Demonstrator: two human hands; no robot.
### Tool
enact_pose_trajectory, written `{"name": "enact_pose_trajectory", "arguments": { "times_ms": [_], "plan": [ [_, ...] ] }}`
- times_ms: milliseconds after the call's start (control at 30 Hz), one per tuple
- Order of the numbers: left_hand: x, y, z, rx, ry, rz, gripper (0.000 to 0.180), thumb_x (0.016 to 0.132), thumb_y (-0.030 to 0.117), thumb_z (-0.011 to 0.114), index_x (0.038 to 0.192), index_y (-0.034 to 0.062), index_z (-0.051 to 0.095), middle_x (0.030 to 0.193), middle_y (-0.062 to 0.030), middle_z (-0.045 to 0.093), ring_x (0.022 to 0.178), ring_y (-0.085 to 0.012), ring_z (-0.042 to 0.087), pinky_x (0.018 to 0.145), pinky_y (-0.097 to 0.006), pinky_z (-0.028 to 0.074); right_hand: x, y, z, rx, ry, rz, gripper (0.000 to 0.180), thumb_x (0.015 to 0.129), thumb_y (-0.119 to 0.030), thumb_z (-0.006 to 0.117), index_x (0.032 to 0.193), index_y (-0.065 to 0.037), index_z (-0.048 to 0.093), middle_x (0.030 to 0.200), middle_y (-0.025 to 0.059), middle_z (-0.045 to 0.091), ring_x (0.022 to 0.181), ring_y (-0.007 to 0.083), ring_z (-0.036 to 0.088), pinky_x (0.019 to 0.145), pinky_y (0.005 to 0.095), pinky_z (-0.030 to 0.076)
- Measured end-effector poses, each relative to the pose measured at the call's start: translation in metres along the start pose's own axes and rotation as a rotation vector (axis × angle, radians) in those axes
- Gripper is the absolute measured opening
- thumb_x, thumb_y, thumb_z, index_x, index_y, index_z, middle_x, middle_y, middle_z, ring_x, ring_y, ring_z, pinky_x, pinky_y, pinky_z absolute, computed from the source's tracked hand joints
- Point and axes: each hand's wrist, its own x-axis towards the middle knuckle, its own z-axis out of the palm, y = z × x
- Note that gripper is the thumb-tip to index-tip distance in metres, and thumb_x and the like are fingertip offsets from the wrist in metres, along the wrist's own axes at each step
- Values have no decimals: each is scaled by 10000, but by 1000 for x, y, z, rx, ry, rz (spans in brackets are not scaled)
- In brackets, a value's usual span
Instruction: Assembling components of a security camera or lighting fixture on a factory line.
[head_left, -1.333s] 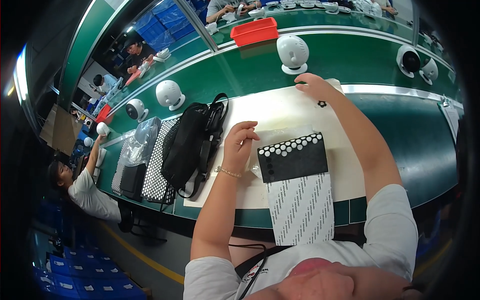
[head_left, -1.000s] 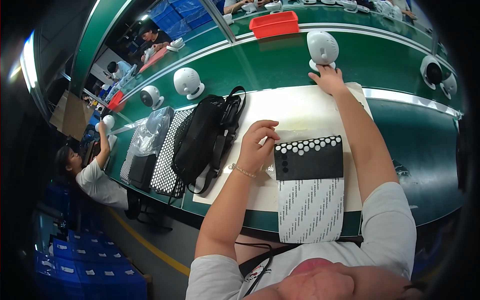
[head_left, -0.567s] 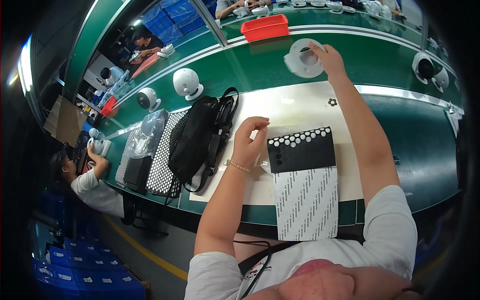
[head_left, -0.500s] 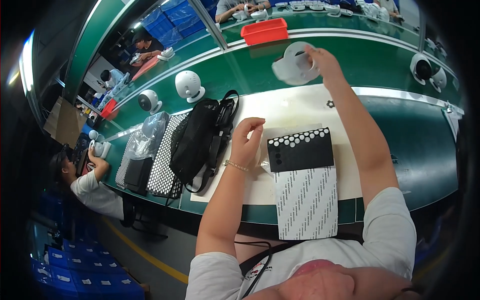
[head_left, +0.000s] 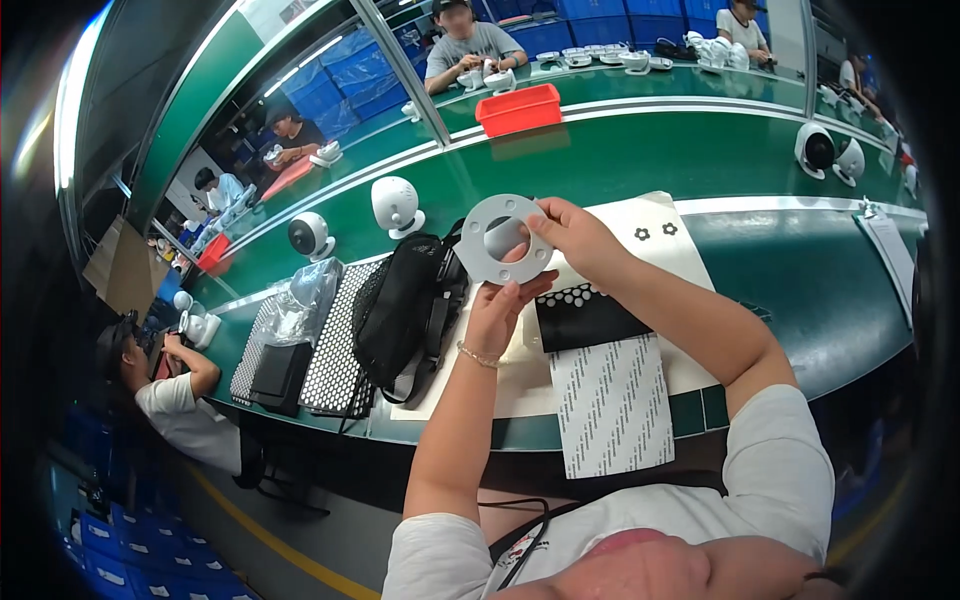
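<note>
Lifted off the green bench since the earlier frames, the white ring-shaped base plate (head_left: 505, 238) is now held up at the upper centre of the head view, between both hands. The right hand (head_left: 583, 238) is closed on its right rim in a pinch, while the left hand (head_left: 503, 310) is half open, fingertips propped under the lower rim. The plate is judged light, stiff and fairly smooth, so it is best taken by the outer rim, as here. It is seen as a flat pale disc with a large round centre hole and small holes around it. Below it lie a black dotted sheet (head_left: 583, 313) and a striped backing sheet (head_left: 612, 402); a black bag (head_left: 400, 312) sits to the left.
</note>
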Motion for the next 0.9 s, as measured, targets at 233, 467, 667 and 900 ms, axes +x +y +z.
{"name": "enact_pose_trajectory", "arguments": {
  "times_ms": [233,467,667,900],
  "plan": [
    [7,-1,2,21,-102,77,517,798,296,603,1236,91,420,1317,-88,350,1219,-285,339,1061,-434,199,-2,-1,-16,-520,-114,-210,398,889,-300,473,1173,-22,448,1101,86,459,980,150,449,836,289,376],
    [6,1,4,-131,-44,40,487,733,156,685,1147,115,432,1223,-83,433,1210,-245,360,1047,-363,213,-22,-5,-48,-745,-358,-78,659,801,-441,549,1280,-43,332,1309,157,306,1237,268,273,1010,371,240],
    [3,-6,0,45,-84,-87,530,754,53,646,1188,120,348,1322,-59,309,1286,-215,225,1023,-313,185,-50,-8,-81,-1056,-531,35,799,559,-364,744,1212,-42,415,1215,153,401,1160,297,354,963,353,307],
    [2,-17,-13,420,-83,-204,653,774,40,620,1240,130,172,1305,-49,358,1210,-115,228,1021,-262,119,-43,16,-76,-739,-227,134,477,641,-135,703,1074,-89,511,892,111,573,861,216,551,767,297,432]
  ]
}}
